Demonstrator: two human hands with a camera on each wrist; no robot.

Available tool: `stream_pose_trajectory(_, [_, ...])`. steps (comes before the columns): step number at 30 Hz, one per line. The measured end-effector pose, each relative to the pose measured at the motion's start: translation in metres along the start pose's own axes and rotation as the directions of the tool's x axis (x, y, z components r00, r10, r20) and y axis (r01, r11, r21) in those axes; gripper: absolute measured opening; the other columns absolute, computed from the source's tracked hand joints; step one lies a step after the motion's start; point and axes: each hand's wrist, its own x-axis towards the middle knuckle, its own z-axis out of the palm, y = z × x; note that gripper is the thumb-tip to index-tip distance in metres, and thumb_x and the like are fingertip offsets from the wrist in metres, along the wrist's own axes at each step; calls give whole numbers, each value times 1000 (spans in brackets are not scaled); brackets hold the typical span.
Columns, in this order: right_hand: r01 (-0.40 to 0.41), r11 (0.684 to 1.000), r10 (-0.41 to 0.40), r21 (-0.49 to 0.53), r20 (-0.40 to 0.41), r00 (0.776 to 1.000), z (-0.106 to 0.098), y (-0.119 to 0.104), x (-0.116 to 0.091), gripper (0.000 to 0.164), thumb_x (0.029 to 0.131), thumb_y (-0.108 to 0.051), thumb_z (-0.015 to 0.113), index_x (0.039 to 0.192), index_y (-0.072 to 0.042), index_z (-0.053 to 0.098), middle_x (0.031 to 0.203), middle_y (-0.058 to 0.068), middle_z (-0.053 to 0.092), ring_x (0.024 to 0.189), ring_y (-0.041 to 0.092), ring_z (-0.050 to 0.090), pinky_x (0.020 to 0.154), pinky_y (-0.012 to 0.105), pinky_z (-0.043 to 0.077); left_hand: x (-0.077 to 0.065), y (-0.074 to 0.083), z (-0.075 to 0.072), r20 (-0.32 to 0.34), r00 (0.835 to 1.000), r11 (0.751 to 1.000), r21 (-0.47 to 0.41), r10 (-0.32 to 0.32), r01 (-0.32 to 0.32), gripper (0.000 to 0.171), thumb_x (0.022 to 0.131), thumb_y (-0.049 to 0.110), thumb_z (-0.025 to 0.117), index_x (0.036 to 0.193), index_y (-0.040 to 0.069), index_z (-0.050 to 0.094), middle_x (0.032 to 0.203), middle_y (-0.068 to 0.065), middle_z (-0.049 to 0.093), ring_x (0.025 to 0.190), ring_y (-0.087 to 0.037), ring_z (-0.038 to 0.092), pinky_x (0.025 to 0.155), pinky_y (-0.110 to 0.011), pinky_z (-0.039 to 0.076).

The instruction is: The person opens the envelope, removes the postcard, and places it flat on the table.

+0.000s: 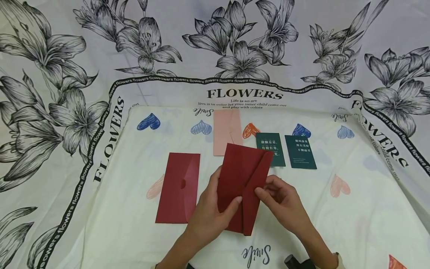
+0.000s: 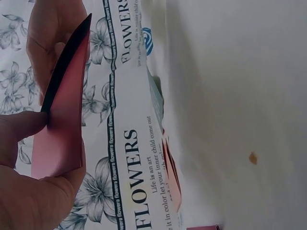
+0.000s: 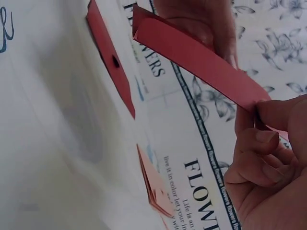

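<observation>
A dark red envelope (image 1: 238, 172) is held up, tilted, above the cloth in the head view. My left hand (image 1: 206, 218) grips its left side, thumb across the front near the flap's edge. On the right, my right hand (image 1: 283, 201) pinches the long side flap between thumb and fingers. The right wrist view shows this flap (image 3: 201, 67) standing away from the envelope's body near the pinch. From the left wrist, a dark gap runs along the envelope (image 2: 64, 129) by my left thumb. Left of my hands, a second red envelope (image 1: 174, 186) lies flat with a small round notch.
A pink envelope (image 1: 227, 130) lies behind the held one. Beside it are two dark green cards (image 1: 300, 153) with white writing, the left one partly covered by the raised envelope. The white cloth (image 1: 117, 209) has printed hearts and flowers. A black object (image 1: 292, 261) shows at my right wrist.
</observation>
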Motion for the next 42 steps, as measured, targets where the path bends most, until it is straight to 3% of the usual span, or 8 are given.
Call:
stream_pose_trajectory(5, [-1,999,0,-44,-18,1000,2,-4,-4,16,103,-5,68,119,-8,67,106,6,77,85,25,75,80,37,64,0,-3,-1,-4,1000,999,53,5,-5,90,98,24,78,165,37,18,147,13,50,132,-11,53,99,-41,56])
stream_pose_trajectory(17, [29,997,-30,-69,-15,999,3,-14,-7,16,102,-3,68,117,-10,70,103,4,77,83,23,72,76,34,62,0,-1,-2,16,1000,997,81,-12,11,104,97,25,78,168,40,4,155,14,42,137,-9,48,103,-44,54])
stream_pose_trajectory(24, [15,998,-16,-66,-22,1000,-1,-11,-8,22,102,-2,68,120,-14,69,105,3,78,88,23,75,77,37,63,-1,0,-2,42,999,997,72,-7,4,99,101,37,73,169,38,1,163,16,33,144,-8,42,109,-49,50])
stream_pose_trajectory(34, [3,999,-3,-42,-14,1000,-2,-7,-9,22,103,-2,67,122,-13,68,107,5,78,91,25,76,79,38,63,-2,0,-1,67,997,997,71,30,-34,96,104,36,69,169,37,-2,169,16,25,150,-8,36,117,-48,43])
stream_pose_trajectory(42, [64,997,-66,-49,-32,997,3,-7,-10,26,102,0,66,125,-11,65,112,6,77,88,25,77,74,38,64,-4,2,2,44,999,998,47,28,-30,92,102,32,72,168,37,9,156,17,42,137,-8,50,105,-41,54])
